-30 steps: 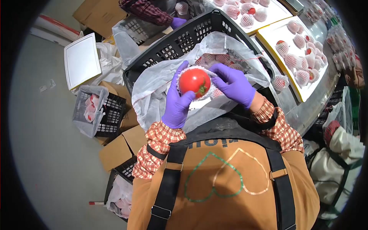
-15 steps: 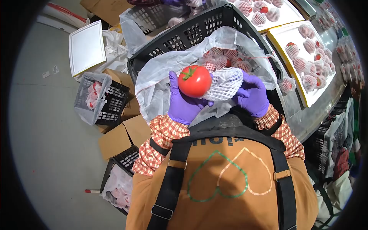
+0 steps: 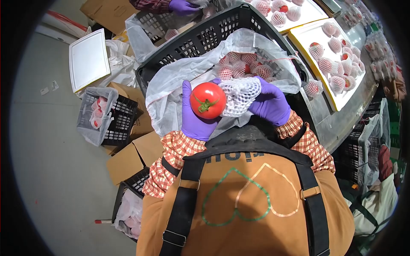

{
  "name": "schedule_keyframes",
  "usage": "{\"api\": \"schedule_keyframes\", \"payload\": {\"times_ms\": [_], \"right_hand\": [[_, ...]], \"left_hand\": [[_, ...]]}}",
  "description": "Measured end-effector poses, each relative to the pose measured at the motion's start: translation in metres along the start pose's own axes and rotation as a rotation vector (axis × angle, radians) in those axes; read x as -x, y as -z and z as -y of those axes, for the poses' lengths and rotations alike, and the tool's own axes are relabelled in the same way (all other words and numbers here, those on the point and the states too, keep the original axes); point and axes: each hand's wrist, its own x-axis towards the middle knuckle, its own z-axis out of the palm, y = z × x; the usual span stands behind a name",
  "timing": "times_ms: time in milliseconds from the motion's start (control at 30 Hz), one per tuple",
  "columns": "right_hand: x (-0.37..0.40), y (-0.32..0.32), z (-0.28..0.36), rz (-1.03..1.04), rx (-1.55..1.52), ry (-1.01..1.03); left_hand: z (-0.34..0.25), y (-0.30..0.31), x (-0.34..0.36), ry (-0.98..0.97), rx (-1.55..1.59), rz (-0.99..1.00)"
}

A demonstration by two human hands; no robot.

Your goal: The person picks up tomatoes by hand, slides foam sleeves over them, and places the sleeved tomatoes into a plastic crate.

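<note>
A red tomato (image 3: 208, 100) with a green calyx rests in my left hand (image 3: 194, 119), its purple-gloved fingers curled around it. The calyx faces up toward me. Beside the tomato, a white foam net sleeve (image 3: 241, 94) is bunched up, its edge right at the fruit. My right hand (image 3: 270, 102), also gloved in purple, grips the sleeve's far end. Both hands hover over a black plastic crate (image 3: 188, 47) lined with a translucent plastic sheet (image 3: 166, 85). In the crate lie several net-wrapped tomatoes (image 3: 239, 68).
At right, a metal table (image 3: 326, 123) bears a white tray (image 3: 339, 100) of sleeved tomatoes. Another person's gloved hand (image 3: 183, 6) shows at the top over a neighbouring crate. A small lined crate (image 3: 121, 119), cardboard boxes (image 3: 124, 164) and a white lid (image 3: 89, 57) are on the left.
The tomato has turned in my left hand, bringing its calyx lower and toward me. The other person's hand has come further into view. My view has shifted slightly.
</note>
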Motion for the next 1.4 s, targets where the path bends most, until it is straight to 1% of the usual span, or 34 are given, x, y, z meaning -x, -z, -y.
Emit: {"api": "schedule_keyframes", "payload": {"times_ms": [33,67,133,167,200,267,300,333,367,400,433,467,500,533,567,600,667,700,733,800,833,867,900,933,967,1000,1033,1100,1133,1200,1267,1300,1333,1400], "right_hand": [[-0.001,0.003,-0.003,0.03,-0.067,0.0],[0.0,0.005,-0.006,0.029,-0.066,0.001],[-0.003,0.002,-0.014,0.126,-0.269,0.04],[-0.005,-0.002,-0.017,0.342,-0.263,0.062],[-0.005,-0.003,-0.016,0.342,-0.262,0.064],[-0.003,-0.005,-0.013,0.208,-0.37,-0.061],[-0.001,-0.01,-0.012,0.251,-0.361,-0.063],[0.003,-0.009,-0.013,0.251,-0.359,-0.066],[0.007,-0.006,-0.015,0.166,-0.162,-0.017],[0.009,-0.007,-0.017,0.082,0.034,0.032],[0.011,-0.017,-0.012,0.016,0.099,0.004],[0.01,-0.015,-0.011,0.017,0.1,0.004],[0.01,-0.01,-0.008,0.011,0.092,0.042],[0.011,-0.005,-0.004,0.005,0.085,0.079],[0.012,0.0,0.0,0.084,0.046,0.093],[0.014,0.0,0.004,0.081,0.005,0.126],[0.015,0.002,0.012,0.016,0.053,0.198],[0.015,0.005,0.017,-0.046,0.065,0.272],[0.016,0.006,0.024,-0.029,0.051,0.284],[0.016,-0.002,0.037,-0.025,0.263,0.344],[0.011,-0.021,0.034,-0.103,0.455,0.402],[0.011,-0.022,0.032,-0.103,0.455,0.402],[0.012,-0.023,0.032,-0.194,0.62,0.338],[0.013,-0.024,0.031,-0.284,0.785,0.271],[0.007,-0.021,0.022,-0.281,0.882,0.282],[0.006,-0.021,0.014,-0.237,0.876,0.264],[0.005,-0.035,0.007,-0.205,0.882,0.249],[0.001,-0.049,-0.006,-0.131,0.88,0.214],[-0.001,-0.049,-0.012,-0.09,0.872,0.194],[-0.002,-0.05,-0.016,-0.093,0.83,0.171],[0.002,-0.051,-0.013,-0.183,0.83,0.123],[0.004,-0.048,-0.014,-0.166,0.829,0.194],[0.007,-0.043,-0.012,-0.177,0.834,0.201],[0.014,-0.033,-0.009,-0.055,0.43,0.171]], "left_hand": [[0.001,-0.003,0.0,0.01,-0.022,-0.006],[0.001,-0.003,0.0,0.022,-0.043,-0.012],[0.0,0.006,-0.002,0.014,-0.003,-0.006],[-0.001,0.009,-0.002,0.006,0.037,0.001],[-0.002,0.01,-0.001,0.008,0.037,0.002],[-0.004,0.009,0.002,0.1,-0.011,0.109],[-0.003,0.005,0.004,0.099,-0.01,0.11],[-0.002,-0.001,0.008,0.072,-0.028,0.024],[-0.001,-0.006,0.011,0.044,-0.045,-0.064],[-0.001,-0.008,0.013,0.042,-0.044,-0.065],[-0.001,-0.009,0.015,0.04,-0.025,0.015],[-0.001,-0.01,0.016,0.039,-0.007,0.097],[-0.002,-0.008,0.017,0.036,-0.006,0.098],[-0.004,-0.006,0.019,0.004,-0.169,0.138],[-0.006,-0.004,0.02,-0.029,-0.332,0.176],[-0.006,-0.006,0.02,-0.035,-0.329,0.175],[-0.008,-0.01,0.02,-0.06,-0.363,0.203],[-0.008,-0.01,0.02,-0.066,-0.362,0.205],[-0.008,-0.01,0.02,-0.109,-0.413,0.194],[-0.007,-0.009,0.019,-0.152,-0.465,0.184],[-0.007,-0.008,0.018,-0.301,-0.799,0.122],[-0.006,-0.008,0.017,-0.45,-1.13,0.054],[-0.002,-0.014,0.018,-0.564,-1.249,0.032],[-0.001,-0.014,0.017,-0.566,-1.248,0.035],[0.0,-0.015,0.015,-0.687,-1.419,0.037],[0.002,-0.016,0.013,-0.809,-1.588,0.038],[0.003,-0.017,0.011,-0.807,-1.585,0.043],[0.005,-0.021,0.006,-1.026,-1.724,0.059],[0.007,-0.025,0.007,-1.022,-1.724,0.066],[0.013,-0.035,0.011,-0.849,-1.647,0.036],[0.016,-0.043,0.013,-0.816,-1.604,0.066],[0.018,-0.045,0.013,-0.789,-1.561,0.084],[0.019,-0.043,0.013,-0.785,-1.555,0.098],[0.02,-0.034,0.009,-0.765,-1.422,0.148]]}}
